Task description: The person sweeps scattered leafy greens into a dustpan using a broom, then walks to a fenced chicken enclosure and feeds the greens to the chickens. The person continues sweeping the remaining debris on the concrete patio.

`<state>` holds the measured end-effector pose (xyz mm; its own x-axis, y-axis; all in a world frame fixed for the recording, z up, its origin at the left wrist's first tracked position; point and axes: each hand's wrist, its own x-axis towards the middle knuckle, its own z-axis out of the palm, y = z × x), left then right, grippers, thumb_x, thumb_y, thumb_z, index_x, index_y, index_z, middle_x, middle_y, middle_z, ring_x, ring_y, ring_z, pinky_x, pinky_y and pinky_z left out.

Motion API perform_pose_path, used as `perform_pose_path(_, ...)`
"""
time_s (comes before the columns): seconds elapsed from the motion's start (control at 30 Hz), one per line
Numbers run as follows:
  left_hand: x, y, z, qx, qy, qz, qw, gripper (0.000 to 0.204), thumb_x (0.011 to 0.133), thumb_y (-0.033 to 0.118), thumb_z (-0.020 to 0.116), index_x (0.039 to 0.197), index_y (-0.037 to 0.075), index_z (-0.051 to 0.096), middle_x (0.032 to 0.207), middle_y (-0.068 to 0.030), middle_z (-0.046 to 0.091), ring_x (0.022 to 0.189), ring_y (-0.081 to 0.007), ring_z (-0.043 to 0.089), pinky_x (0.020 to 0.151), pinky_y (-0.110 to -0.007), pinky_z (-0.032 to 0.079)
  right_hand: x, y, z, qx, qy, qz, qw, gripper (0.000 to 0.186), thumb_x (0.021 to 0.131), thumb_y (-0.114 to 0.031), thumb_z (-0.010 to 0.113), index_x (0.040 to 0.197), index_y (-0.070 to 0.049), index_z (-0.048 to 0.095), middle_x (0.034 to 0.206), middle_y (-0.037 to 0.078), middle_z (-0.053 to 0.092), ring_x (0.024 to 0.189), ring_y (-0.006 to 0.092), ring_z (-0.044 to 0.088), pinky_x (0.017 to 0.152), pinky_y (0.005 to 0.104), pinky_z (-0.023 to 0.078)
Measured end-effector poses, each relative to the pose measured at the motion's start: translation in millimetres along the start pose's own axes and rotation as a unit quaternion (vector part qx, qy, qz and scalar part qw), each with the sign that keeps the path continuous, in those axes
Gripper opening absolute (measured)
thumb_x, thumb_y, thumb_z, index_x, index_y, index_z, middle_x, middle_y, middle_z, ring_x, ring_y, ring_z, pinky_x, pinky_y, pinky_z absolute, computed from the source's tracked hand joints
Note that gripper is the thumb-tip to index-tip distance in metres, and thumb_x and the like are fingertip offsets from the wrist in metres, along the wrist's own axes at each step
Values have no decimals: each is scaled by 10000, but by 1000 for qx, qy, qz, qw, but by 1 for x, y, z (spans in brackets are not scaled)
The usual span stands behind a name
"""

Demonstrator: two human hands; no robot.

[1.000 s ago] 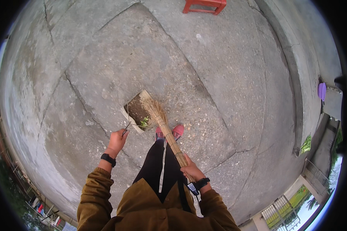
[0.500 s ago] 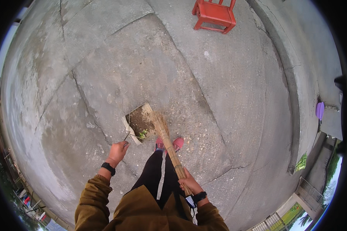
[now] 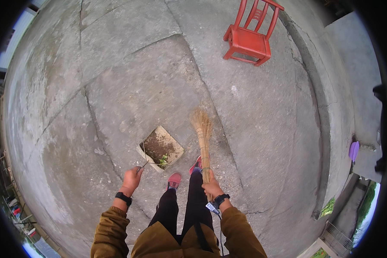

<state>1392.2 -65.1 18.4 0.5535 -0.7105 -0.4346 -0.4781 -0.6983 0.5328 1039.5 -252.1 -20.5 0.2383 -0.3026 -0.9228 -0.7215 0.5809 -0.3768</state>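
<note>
My left hand [image 3: 132, 179] is closed on the thin wire handle [image 3: 144, 164] of a square, pale dustpan [image 3: 173, 151], which holds dark dirt and some green leaves [image 3: 163, 161]. My right hand [image 3: 212, 188] grips the bound shaft of a straw broom [image 3: 204, 150]. The broom's bristles [image 3: 201, 120] lie to the right of the dustpan and farther forward, apart from it. Both of my pink shoes [image 3: 174, 180] show below, between my hands.
A red wooden chair [image 3: 249, 41] stands ahead to the right on cracked concrete [image 3: 137, 86]. Along the right runs a shallow channel [image 3: 321, 142], with a purple object [image 3: 353, 150] beyond it and a metal railing [image 3: 337, 236] at lower right.
The broom has swung away from the dustpan, up and to the right. My feet are now staggered in a step. The red chair has come further into view.
</note>
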Motion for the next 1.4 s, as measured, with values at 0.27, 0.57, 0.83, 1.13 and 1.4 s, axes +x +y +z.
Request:
perform_pose_path(0.27,50,60,-21,-27,88,3,996,257,918,254,649,934,0,679,827,-250,653,787,-440,639,658,-460,516,-98,-36,-102,-20,-140,20,990,950,780,24,634,1572,-184,152,764,47,578,512,119,546,456,273,450)
perform_pose_path(0.57,166,129,-51,-26,97,-31,994,252,926,251,648,904,0,663,781,-260,632,739,-452,622,606,-454,490,66,-196,-196,-203,109,-169,958,898,745,-49,657,1541,-164,257,855,153,661,606,220,632,559,347,524)
perform_pose_path(0.83,294,183,-62,-47,84,-27,995,263,938,238,650,854,-10,628,687,-238,570,559,-359,491,554,-389,456,170,-376,-227,-320,136,-133,928,882,775,-128,614,1549,-156,190,1023,282,664,966,440,642,830,474,509)
perform_pose_path(1.13,362,199,-64,-28,31,-61,997,227,912,229,661,889,3,663,778,-256,636,746,-445,626,618,-456,497,134,-383,-221,-419,-49,-68,904,839,785,-104,604,1533,-165,230,959,292,659,920,436,653,781,474,515)
perform_pose_path(1.4,363,189,-64,-59,-47,-77,994,269,926,229,662,831,-22,641,634,-196,596,517,-294,524,522,-397,435,-6,-334,-241,-99,-132,46,985,871,766,-39,611,1535,-199,235,796,99,631,605,183,612,549,309,497)
